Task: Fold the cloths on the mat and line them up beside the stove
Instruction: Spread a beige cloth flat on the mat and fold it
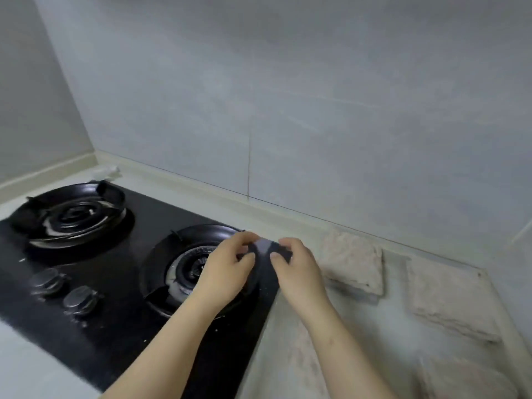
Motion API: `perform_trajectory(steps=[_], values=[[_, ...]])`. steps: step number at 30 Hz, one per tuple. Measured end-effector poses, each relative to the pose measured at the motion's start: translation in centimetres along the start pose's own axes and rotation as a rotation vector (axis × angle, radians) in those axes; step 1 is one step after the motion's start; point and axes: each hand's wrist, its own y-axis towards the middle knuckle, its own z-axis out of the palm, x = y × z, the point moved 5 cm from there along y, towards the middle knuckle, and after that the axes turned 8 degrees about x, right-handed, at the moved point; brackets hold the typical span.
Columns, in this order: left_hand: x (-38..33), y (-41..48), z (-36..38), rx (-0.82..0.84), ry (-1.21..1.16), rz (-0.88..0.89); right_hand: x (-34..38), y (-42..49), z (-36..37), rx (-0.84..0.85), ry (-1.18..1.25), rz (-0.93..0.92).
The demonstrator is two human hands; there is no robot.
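Resting cloths: two pinkish-beige folded terry cloths lie flat to the right of your hands. The nearer folded cloth (352, 263) sits just beyond your right wrist, close to the wall. The farther folded cloth (449, 300) lies further right, apart from the first, with a bare strip between them.
Third cloth: a blurred pinkish shape (466, 378) shows below and right of your right forearm. You cannot tell whether it is folded.
Sheet: a thin greyish see-through sheet (263, 246) hangs between your two hands and runs down toward you along the right edge of the stove. Whether it is the mat's corner or a sheer cloth cannot be told.
Left hand: your left hand (230, 272) pinches the sheet's top edge between thumb and curled fingers, above the right burner.
Right hand: your right hand (296, 269) pinches the same edge just beside the left, thumb and fingers curled round it. The two hands are near but not touching.
Stove: a black glass gas stove (138, 298) lies under and left of your left hand, with a right burner (190, 263) directly beneath it and a left burner (74, 214) well to the left.
Knobs: two dark round knobs (66, 292) sit left of your left forearm.
Counter: pale worktop (28, 355) surrounds the stove.
Wall: grey tiled wall (288, 110) rises beyond both hands.
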Motion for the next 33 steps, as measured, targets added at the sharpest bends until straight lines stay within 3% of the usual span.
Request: perform_trajectory(steps=[8, 14, 21, 33], values=[[9.9, -14.6, -19.8, -0.378, -0.102, -0.205, 12.6, -6.1, 20.5, 0.353, 0.067, -0.125], [17.9, -24.6, -34.5, -0.494, -0.016, -0.331, 21.4, -10.6, 37.8, 0.558, 0.142, -0.161], [25.3, -31.8, -47.5, -0.531, 0.094, -0.458, 29.1, -14.4, 53.0, 0.746, 0.138, -0.175], [39.4, -30.9, -64.9, -0.626, 0.048, -0.559, 37.9, -6.6, 72.6, 0.752, 0.101, -0.188]])
